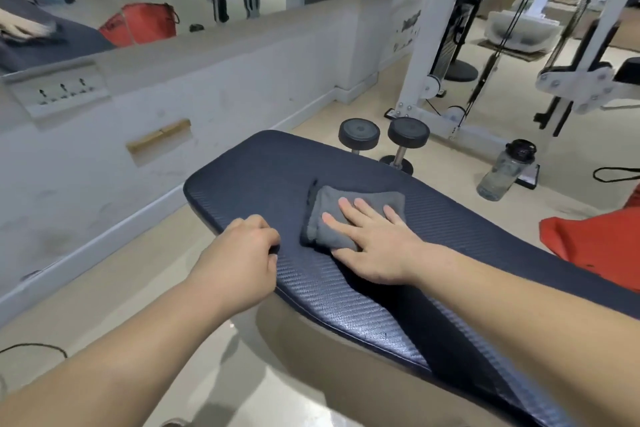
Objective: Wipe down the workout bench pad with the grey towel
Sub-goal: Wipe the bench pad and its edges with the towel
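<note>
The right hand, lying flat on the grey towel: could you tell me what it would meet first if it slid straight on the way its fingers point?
Probably only bare bench pad. The right hand points up-left across the grey towel; beyond lies the pad's rounded far end, then the wall, though depth is uncertain.

Hidden and cut-off parts

The near corner of the grey towel (349, 215) is covered by the right hand (372, 243); the bench pad (263, 166) and the red bag (595, 243) are cut by the right edge.
</note>
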